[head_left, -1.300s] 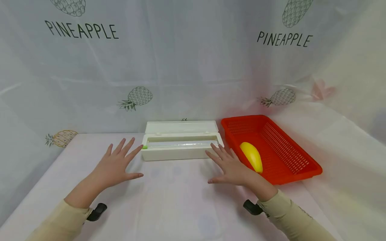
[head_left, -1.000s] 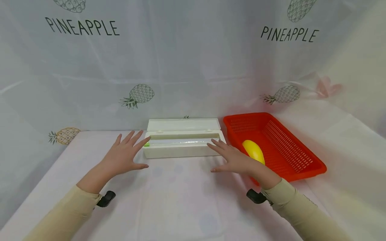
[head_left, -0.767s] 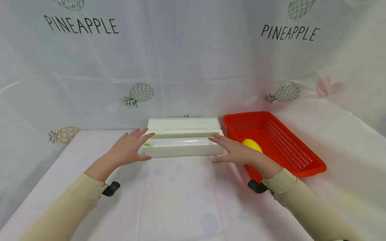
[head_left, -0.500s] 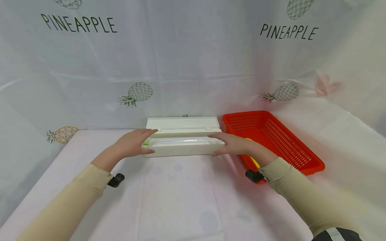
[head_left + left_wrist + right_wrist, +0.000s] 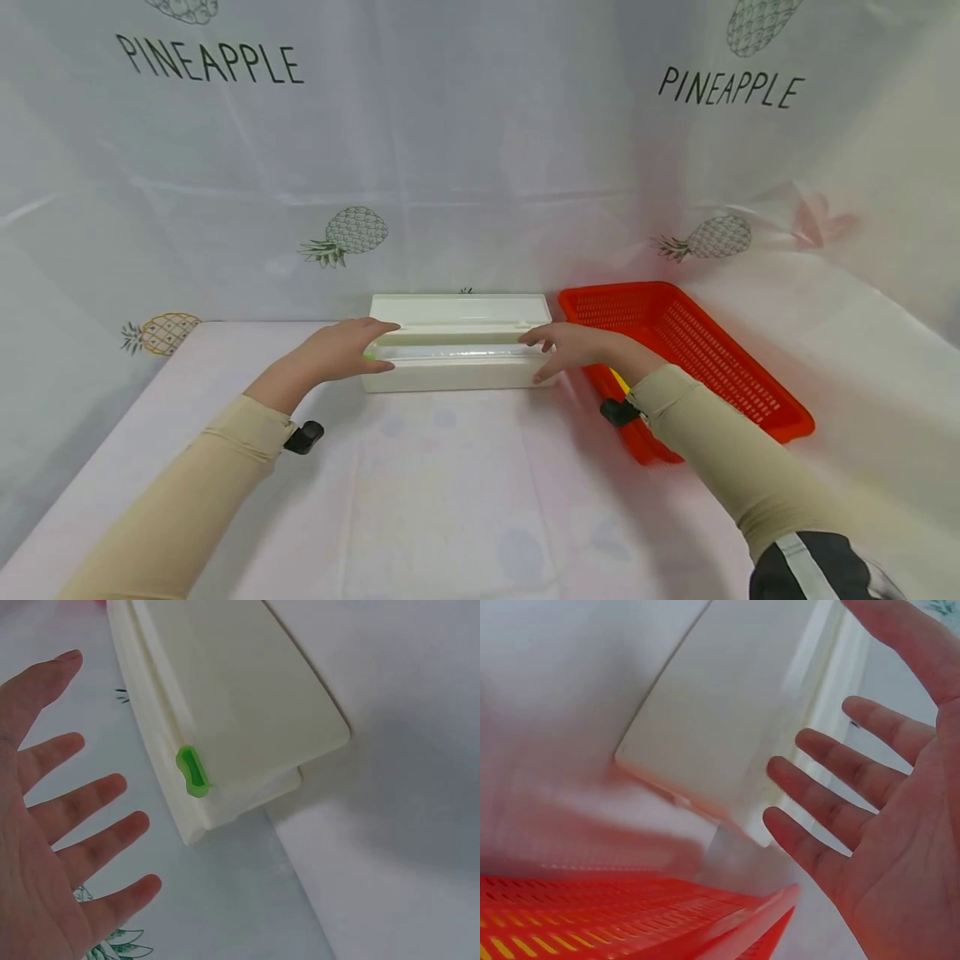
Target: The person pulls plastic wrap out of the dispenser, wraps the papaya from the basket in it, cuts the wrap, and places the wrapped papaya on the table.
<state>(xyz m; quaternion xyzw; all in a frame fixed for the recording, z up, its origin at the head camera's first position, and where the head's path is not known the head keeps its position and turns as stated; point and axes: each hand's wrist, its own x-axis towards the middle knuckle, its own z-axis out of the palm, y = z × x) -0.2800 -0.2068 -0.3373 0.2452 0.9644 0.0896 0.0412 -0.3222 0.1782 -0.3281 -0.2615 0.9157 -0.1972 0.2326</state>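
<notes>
A white cling film dispenser lies at the back of the table with its lid raised. Inside it shows a roll of clear film. A green slider sits at the dispenser's left end. My left hand is at that left end, thumb and fingers apart; in the left wrist view its fingers are spread beside the dispenser and hold nothing. At the other end my right hand has its fingers apart, fingertips overlapping the dispenser's edge in the head view. Its palm has nothing in it.
A red perforated basket stands right of the dispenser, under my right forearm. In it is a smooth yellow rounded thing, mostly hidden by the arm. Behind the table hangs a pale pineapple-print curtain. A pale cloth covers the table.
Both hands have come forward and lower to the dispenser's ends, the left also moving right. Their fingers, spread wide before, are closer together. The right arm now hides most of the yellow thing.
</notes>
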